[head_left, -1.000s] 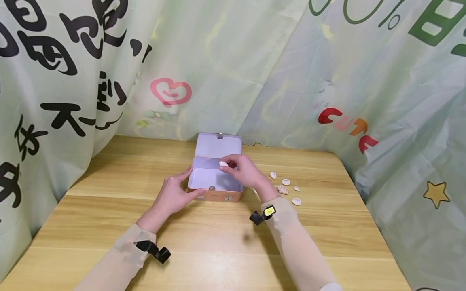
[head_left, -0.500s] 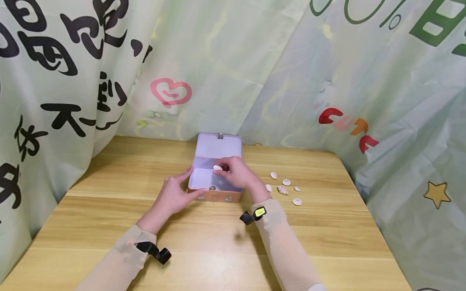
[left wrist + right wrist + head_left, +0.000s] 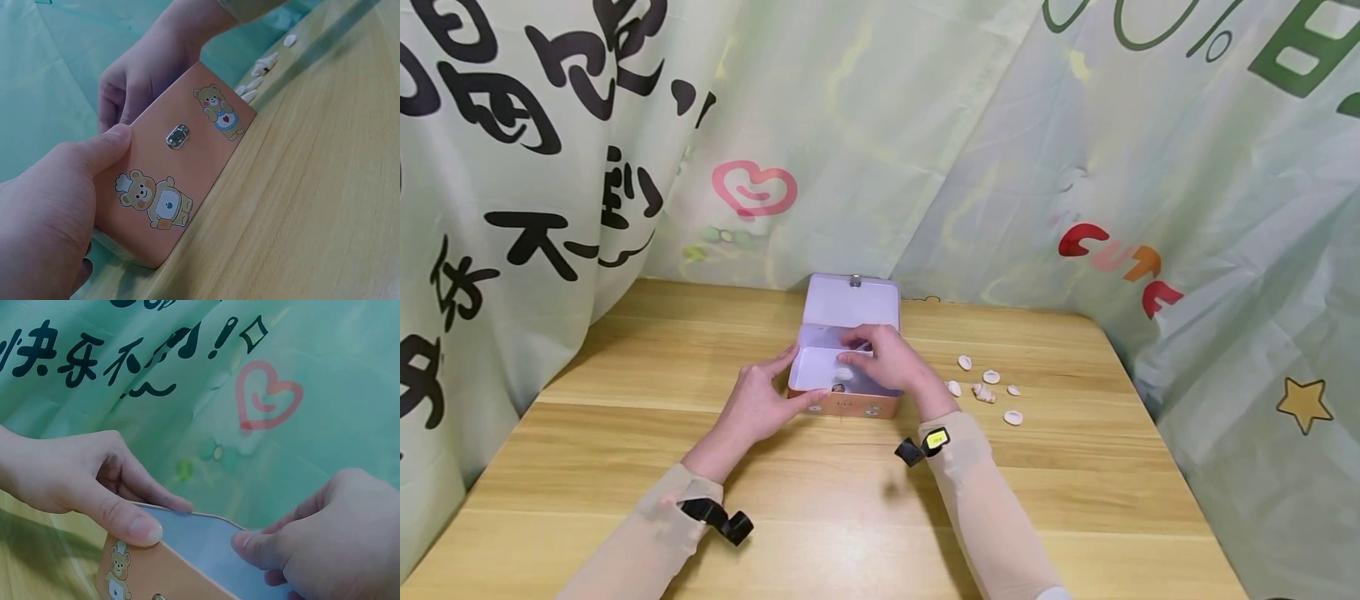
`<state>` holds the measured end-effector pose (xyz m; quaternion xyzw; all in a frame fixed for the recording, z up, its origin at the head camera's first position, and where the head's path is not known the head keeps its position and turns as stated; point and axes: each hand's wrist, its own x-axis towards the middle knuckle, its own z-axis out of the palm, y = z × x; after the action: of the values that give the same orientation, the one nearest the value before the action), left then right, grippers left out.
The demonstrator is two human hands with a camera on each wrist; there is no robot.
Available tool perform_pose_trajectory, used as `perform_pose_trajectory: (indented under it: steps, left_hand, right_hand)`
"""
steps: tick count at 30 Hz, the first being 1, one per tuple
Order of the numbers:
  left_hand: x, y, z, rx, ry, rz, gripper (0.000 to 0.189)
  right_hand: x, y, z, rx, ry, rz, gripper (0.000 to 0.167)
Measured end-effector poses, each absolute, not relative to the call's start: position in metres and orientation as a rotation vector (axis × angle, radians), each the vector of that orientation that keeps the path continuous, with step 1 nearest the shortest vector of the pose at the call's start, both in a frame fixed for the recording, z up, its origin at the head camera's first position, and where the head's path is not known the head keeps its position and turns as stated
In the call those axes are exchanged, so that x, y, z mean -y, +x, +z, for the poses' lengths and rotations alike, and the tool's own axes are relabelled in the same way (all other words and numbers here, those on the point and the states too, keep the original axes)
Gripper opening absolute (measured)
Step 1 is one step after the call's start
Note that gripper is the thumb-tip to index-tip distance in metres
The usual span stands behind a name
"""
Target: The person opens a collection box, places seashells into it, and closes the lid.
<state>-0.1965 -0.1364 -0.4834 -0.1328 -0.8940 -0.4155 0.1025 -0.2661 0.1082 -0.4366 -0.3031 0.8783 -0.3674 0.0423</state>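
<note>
An orange tin box (image 3: 850, 405) with bear pictures and a metal clasp stands on the table, its lid (image 3: 850, 300) raised at the back. My left hand (image 3: 756, 402) holds its left end, thumb over the front rim and fingers along the side. Over the box's pale lilac inside is my right hand (image 3: 887, 358), thumb and fingertips apart with nothing between them. Below those fingertips a blurred white seashell (image 3: 843, 374) shows inside the box. In the right wrist view my right thumb (image 3: 253, 547) is close to the box's rim.
Several white seashells (image 3: 991, 377) and a spiral shell (image 3: 983, 393) lie on the wooden table (image 3: 865, 517) to the right of the box. A printed curtain (image 3: 850, 150) hangs behind the table and along both sides.
My right hand has moved a little left and lower over the box, and the white seashell it pinched has left its fingers and is down in the box. My left hand stays put.
</note>
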Motion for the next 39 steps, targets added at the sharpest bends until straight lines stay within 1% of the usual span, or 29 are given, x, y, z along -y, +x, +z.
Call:
perform_pose_trajectory:
  steps: [5, 10, 13, 20, 28, 34, 39]
  left_hand:
    - [0.136, -0.196, -0.482, 2.647, -0.375, -1.235, 0.099]
    - [0.137, -0.195, -0.482, 2.656, -0.356, -1.254, 0.099]
    - [0.138, -0.195, -0.482, 2.668, -0.336, -1.266, 0.099]
    - [0.14, -0.196, -0.484, 2.666, -0.323, -1.273, 0.103]
    - [0.139, -0.196, -0.483, 2.648, -0.357, -1.267, 0.101]
    - [0.137, -0.197, -0.483, 2.65, -0.375, -1.283, 0.1]
    - [0.136, -0.196, -0.484, 2.652, -0.371, -1.284, 0.101]
  right_hand:
    - [-0.114, -0.263, -0.431, -2.664, -0.941, -1.229, 0.028]
    - [-0.125, -0.258, -0.422, -2.679, -0.913, -1.372, 0.024]
    - [-0.135, -0.256, -0.417, -2.712, -0.874, -1.435, 0.021]
    - [-0.17, -0.252, -0.407, -2.761, -0.805, -1.482, 0.02]
    - [-0.221, -0.245, -0.416, -2.841, -0.663, -1.401, 0.024]
    - [-0.26, -0.237, -0.431, -2.879, -0.572, -1.392, 0.027]
    - [-0.283, -0.235, -0.446, -2.904, -0.411, -1.378, 0.028]
